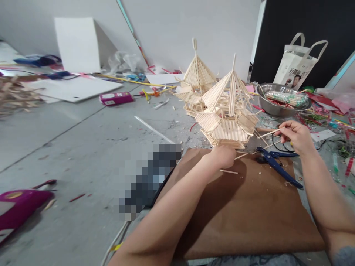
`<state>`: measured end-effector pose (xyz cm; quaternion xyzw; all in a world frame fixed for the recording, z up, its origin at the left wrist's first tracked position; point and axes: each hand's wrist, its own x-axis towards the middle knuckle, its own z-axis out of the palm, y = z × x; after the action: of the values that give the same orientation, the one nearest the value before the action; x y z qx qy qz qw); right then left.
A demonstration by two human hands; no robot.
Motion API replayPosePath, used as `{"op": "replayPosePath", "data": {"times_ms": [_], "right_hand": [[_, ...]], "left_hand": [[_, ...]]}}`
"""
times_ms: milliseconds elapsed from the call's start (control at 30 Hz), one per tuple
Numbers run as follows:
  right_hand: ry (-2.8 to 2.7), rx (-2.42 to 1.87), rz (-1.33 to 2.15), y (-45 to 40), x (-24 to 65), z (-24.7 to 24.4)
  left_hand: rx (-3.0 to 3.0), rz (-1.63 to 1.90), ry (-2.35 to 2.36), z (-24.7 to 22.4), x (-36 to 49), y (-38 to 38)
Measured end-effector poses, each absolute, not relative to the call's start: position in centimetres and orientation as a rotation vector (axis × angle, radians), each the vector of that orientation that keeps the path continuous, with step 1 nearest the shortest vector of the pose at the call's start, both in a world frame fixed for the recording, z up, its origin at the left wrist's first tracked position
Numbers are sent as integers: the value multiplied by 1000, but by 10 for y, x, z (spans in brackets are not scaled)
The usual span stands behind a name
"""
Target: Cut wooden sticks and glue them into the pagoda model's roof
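Observation:
A pavilion model built of thin wooden sticks (231, 129) stands just beyond the brown board (249, 214), with a similar stick model (196, 74) behind it. My left hand (225, 157) is at the base of the nearer model; its fingers are hidden behind the hand. Off to the right, my right hand (295, 136) pinches a thin wooden stick (267, 133) that points left toward the model. Blue-handled cutters (280, 170) lie on the board's right part. A short loose stick (229, 171) rests on the board below my left hand.
Left of the board lies a blurred-out dark device (151, 181). Magenta boxy tools lie at the lower left (22, 210) and farther back (116, 98). A metal bowl (283, 107) holding packaged sticks and a white bag (296, 66) stand at the back right, among scraps.

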<state>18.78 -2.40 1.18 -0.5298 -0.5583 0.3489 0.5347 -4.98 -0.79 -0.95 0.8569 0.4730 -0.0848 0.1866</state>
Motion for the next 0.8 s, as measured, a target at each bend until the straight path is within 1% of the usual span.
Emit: {"op": "replayPosePath", "data": {"times_ms": [167, 267, 333, 400, 467, 533, 600, 667, 800], "right_hand": [[-1313, -1164, 694, -30, 189, 21], [-1354, -1158, 613, -35, 184, 23], [-1406, -1160, 507, -41, 175, 22], [-1494, -1167, 297, -50, 164, 20], [-1638, -1134, 11, -60, 151, 17], [-1824, -1020, -206, -67, 141, 13], [-1993, -882, -312, -69, 134, 8], [-2111, -785, -344, -69, 129, 5], [-2180, -711, -263, -66, 125, 5]], "left_hand": [[2459, -362, 1379, -12, -44, -10], [2448, -289, 1458, -6, -40, -17], [2437, -52, 1506, 4, -38, -26], [2406, 280, 1401, 14, -35, -34], [2185, 596, 1218, 22, -32, -41], [1841, 824, 1002, 25, -30, -45], [1502, 940, 837, 24, -28, -46], [1271, 989, 770, 21, -26, -46], [1133, 1086, 777, 16, -25, -40]]}}
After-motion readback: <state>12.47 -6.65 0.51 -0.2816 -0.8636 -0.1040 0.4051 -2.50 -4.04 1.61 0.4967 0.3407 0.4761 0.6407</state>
